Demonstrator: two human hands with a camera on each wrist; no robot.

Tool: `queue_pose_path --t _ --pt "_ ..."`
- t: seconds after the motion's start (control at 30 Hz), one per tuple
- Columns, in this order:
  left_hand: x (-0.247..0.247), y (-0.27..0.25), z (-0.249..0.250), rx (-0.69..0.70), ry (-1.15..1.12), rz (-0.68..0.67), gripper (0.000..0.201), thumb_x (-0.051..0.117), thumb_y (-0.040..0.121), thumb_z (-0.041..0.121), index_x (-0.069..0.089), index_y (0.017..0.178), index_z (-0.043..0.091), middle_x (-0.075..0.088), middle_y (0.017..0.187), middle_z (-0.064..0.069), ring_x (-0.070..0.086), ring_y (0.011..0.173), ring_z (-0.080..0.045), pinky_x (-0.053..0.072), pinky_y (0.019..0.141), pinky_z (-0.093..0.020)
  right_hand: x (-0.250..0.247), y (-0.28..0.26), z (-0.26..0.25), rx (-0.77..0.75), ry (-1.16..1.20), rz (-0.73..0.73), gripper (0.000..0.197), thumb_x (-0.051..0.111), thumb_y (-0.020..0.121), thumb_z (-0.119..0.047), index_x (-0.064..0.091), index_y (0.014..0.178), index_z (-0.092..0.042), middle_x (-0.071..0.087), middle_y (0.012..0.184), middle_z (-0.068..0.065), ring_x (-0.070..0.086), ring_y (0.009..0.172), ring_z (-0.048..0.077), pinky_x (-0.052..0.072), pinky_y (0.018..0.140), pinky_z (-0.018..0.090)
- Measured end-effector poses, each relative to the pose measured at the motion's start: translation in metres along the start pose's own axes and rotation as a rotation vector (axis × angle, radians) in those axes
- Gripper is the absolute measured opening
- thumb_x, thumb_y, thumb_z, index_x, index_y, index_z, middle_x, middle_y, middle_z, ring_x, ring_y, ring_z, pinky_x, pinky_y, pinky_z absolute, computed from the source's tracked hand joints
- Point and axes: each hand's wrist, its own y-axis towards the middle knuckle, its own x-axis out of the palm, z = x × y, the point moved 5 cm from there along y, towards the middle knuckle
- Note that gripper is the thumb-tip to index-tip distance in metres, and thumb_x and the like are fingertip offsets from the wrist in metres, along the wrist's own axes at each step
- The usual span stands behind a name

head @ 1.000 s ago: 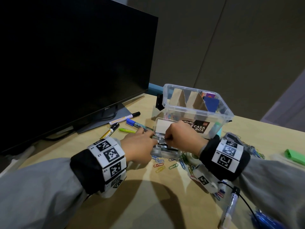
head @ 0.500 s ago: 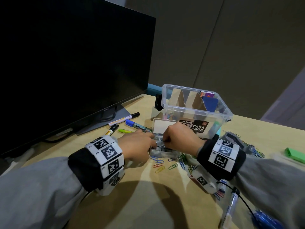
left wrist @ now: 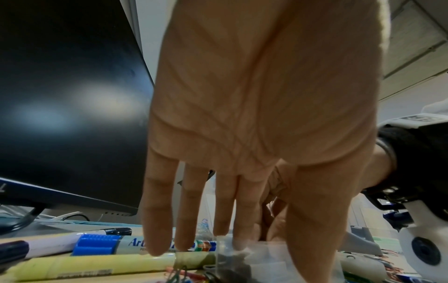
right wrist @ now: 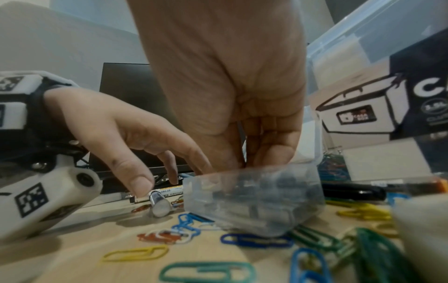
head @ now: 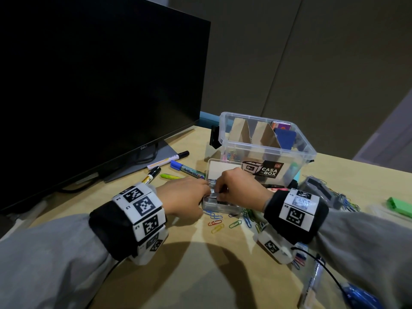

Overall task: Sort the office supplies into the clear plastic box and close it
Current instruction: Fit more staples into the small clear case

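The clear plastic box [head: 267, 148] with a black label stands open at the back, with cardboard dividers and some supplies inside. In front of it a small clear case [head: 223, 207] lies on the desk with its lid up. My left hand [head: 189, 192] rests at the case's left edge with straight fingers [left wrist: 242, 220]. My right hand [head: 236, 186] reaches into the case [right wrist: 254, 201], its curled fingers [right wrist: 274, 149] pinching a thin grey strip. What fills the case is blurred.
Coloured paper clips [head: 223, 224] lie scattered in front of the case. Several markers [head: 187, 169] sit to the left, beside the monitor [head: 89, 74] stand. A grey stapler [head: 318, 190] and a green item [head: 399, 206] are to the right, and a pen [head: 312, 284] lies near my right arm.
Both hands stay at the small case. The right hand has edged slightly towards the left one.
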Motion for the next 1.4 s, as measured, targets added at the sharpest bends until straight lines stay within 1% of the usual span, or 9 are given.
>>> queue_pose_path --t 0.23,0.33,0.63,0.83,0.97,1.1,1.23,1.33,1.4 --pt "-0.001 -0.001 0.003 0.009 -0.002 -0.02 0.051 0.059 0.088 0.034 0.046 0.137 0.026 0.041 0.139 0.008 0.046 0.12 -0.018 0.046 0.093 -0.037 -0.003 0.003 -0.001 0.0 0.012 -0.018 0.018 0.071 0.085 -0.02 0.073 0.101 -0.015 0.07 0.094 0.0 0.061 0.082 0.015 0.047 0.072 0.022" --pt "0.0 -0.002 0.004 0.002 0.012 -0.046 0.056 0.059 0.09 0.035 0.042 0.143 0.026 0.033 0.148 0.007 0.042 0.128 -0.021 0.044 0.098 -0.038 -0.004 0.001 0.0 -0.003 0.015 0.0 0.011 0.066 0.086 -0.012 0.073 0.092 -0.016 0.066 0.083 -0.003 0.062 0.08 0.016 0.048 0.07 0.022" --pt "0.004 -0.001 0.006 -0.018 -0.001 -0.063 0.056 0.061 0.089 0.039 0.046 0.138 0.016 0.033 0.145 0.002 0.049 0.12 -0.022 0.047 0.097 -0.041 -0.003 -0.004 -0.002 -0.018 0.108 0.007 0.021 0.057 0.091 -0.006 0.076 0.097 -0.012 0.074 0.095 0.002 0.066 0.086 0.015 0.052 0.081 0.024" --pt "0.0 0.001 0.01 -0.036 -0.019 -0.044 0.055 0.06 0.089 0.042 0.047 0.136 0.019 0.04 0.134 0.002 0.05 0.113 -0.019 0.049 0.092 -0.039 -0.016 -0.013 0.009 -0.004 0.134 0.069 0.019 0.059 0.092 -0.007 0.074 0.102 -0.013 0.073 0.098 0.0 0.066 0.087 0.011 0.052 0.084 0.02" --pt "-0.022 0.004 0.025 -0.033 -0.042 0.177 0.041 0.058 0.09 0.038 0.052 0.128 0.022 0.05 0.124 0.003 0.053 0.105 -0.016 0.046 0.077 -0.032 -0.035 -0.032 0.028 0.009 0.114 0.125 0.016 0.062 0.09 -0.01 0.074 0.101 -0.013 0.072 0.098 -0.001 0.066 0.086 0.01 0.054 0.082 0.023" --pt "-0.053 0.011 0.047 0.044 -0.134 0.442 0.026 0.057 0.093 0.035 0.058 0.116 0.024 0.056 0.117 0.007 0.054 0.095 -0.01 0.039 0.071 -0.025 -0.049 -0.056 0.06 0.089 0.038 0.154 0.014 0.062 0.092 -0.015 0.073 0.1 -0.015 0.071 0.101 -0.003 0.065 0.086 0.009 0.051 0.076 0.015" --pt "-0.078 0.028 0.072 0.144 -0.127 0.635 0.018 0.057 0.093 0.03 0.06 0.11 0.023 0.054 0.11 0.009 0.05 0.104 -0.009 0.038 0.082 -0.023 -0.055 -0.081 0.099 0.203 -0.065 0.157 0.013 0.061 0.091 -0.014 0.074 0.094 -0.017 0.072 0.094 -0.002 0.065 0.08 0.014 0.056 0.077 0.028" --pt "-0.088 0.048 0.083 0.166 -0.119 0.683 0.028 0.057 0.093 0.031 0.057 0.121 0.022 0.054 0.122 0.007 0.048 0.115 -0.011 0.04 0.099 -0.032 -0.054 -0.095 0.125 0.295 -0.165 0.121 0.016 0.058 0.089 -0.014 0.073 0.087 -0.017 0.072 0.086 0.0 0.064 0.073 0.02 0.055 0.072 0.035" --pt "-0.09 0.062 0.087 0.162 -0.126 0.665 0.038 0.055 0.095 0.034 0.051 0.13 0.022 0.053 0.131 0.005 0.047 0.121 -0.012 0.037 0.104 -0.035 -0.051 -0.101 0.136 0.338 -0.193 0.07 0.017 0.057 0.089 -0.017 0.074 0.091 -0.019 0.07 0.087 -0.001 0.062 0.074 0.02 0.054 0.07 0.033"
